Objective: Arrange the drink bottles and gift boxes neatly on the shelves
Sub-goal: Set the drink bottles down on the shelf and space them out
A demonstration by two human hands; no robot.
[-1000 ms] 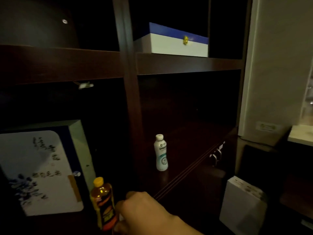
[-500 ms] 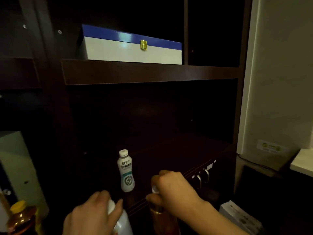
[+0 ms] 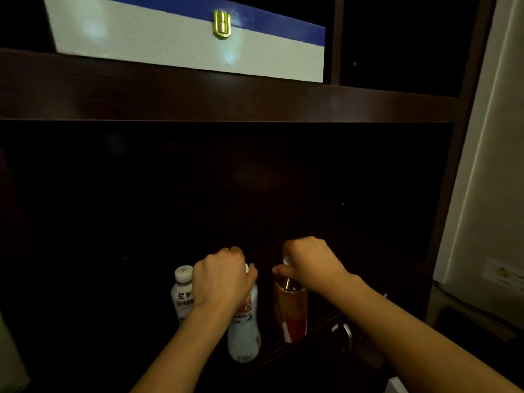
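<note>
Three bottles stand in a row on the dark lower shelf (image 3: 312, 245). My left hand (image 3: 222, 279) grips the top of a white bottle with a red label (image 3: 244, 330). My right hand (image 3: 310, 263) is closed around the neck of an amber bottle (image 3: 290, 310) just to its right. A small white bottle with a white cap (image 3: 183, 293) stands untouched at the left, partly hidden by my left hand. On the shelf above lies a white gift box with a blue lid and a gold clasp (image 3: 170, 43).
The shelf unit is dark wood, with an upright divider (image 3: 336, 38) right of the gift box. Metal drawer handles (image 3: 344, 334) sit below the shelf's front edge. A pale wall (image 3: 490, 165) borders the unit on the right.
The view has moved closer and lower toward the shelf. Both hands have carried their bottles forward onto the shelf beside the small white bottle.
</note>
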